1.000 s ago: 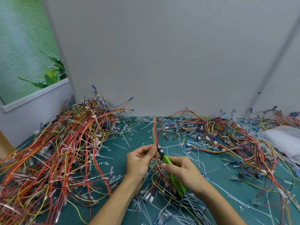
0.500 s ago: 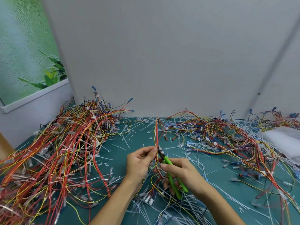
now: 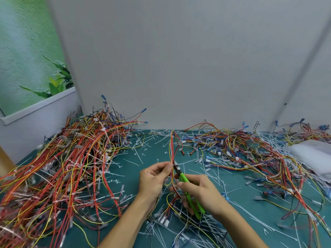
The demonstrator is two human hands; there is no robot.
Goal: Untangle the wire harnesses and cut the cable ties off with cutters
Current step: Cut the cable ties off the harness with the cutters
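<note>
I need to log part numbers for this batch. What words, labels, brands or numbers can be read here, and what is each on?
No text can be read anywhere.
On the green-handled cutters in the right hand: no brand visible.
On the red and yellow wire harnesses: any marking is too small and blurred to read.
On the grey wall and the green leaf poster: no lettering.

Even soft light, faint shadows, wide-angle bending at edges, slight blur toward corners
</note>
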